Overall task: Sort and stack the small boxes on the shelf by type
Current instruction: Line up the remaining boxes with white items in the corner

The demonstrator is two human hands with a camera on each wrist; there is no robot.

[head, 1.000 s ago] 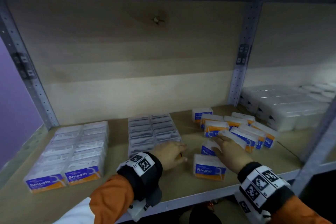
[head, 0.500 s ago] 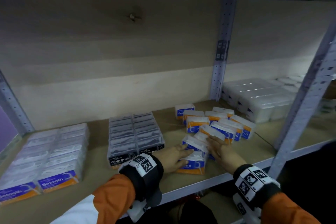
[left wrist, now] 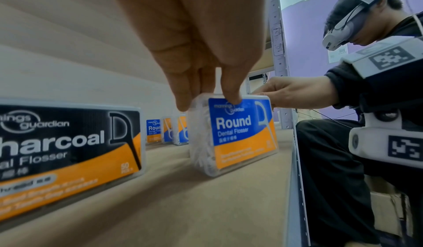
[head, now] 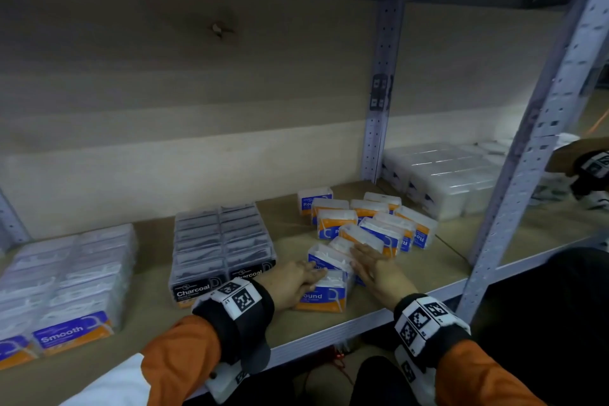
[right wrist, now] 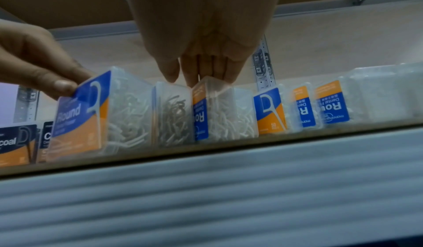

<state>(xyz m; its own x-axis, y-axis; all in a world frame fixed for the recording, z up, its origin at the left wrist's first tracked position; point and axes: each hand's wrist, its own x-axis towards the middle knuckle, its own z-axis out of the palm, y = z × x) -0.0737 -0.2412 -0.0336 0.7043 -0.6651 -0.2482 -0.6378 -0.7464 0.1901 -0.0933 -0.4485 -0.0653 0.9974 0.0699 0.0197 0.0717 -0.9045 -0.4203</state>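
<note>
Several loose blue-and-orange Round flosser boxes (head: 372, 221) lie scattered on the wooden shelf (head: 428, 277). One Round box (head: 324, 295) (left wrist: 238, 133) (right wrist: 80, 117) stands upright near the front edge. My left hand (head: 313, 274) (left wrist: 206, 102) pinches its top, thumb on the label and fingers behind. My right hand (head: 359, 254) (right wrist: 196, 79) lies with straight fingers on the tops of the boxes just behind it. A sorted Charcoal block (head: 224, 247) and a Smooth block (head: 66, 290) stand to the left.
Clear white boxes (head: 438, 178) fill the neighbouring bay on the right, behind a grey metal upright (head: 540, 148). A rear post (head: 379, 92) divides the bays. The metal front lip (head: 362, 323) runs under my wrists. Another person's hand (head: 586, 168) shows at far right.
My left hand has moved right from the Charcoal block onto the front Round box and taken hold of it. My right hand drew boxes closer behind it. The view swung right.
</note>
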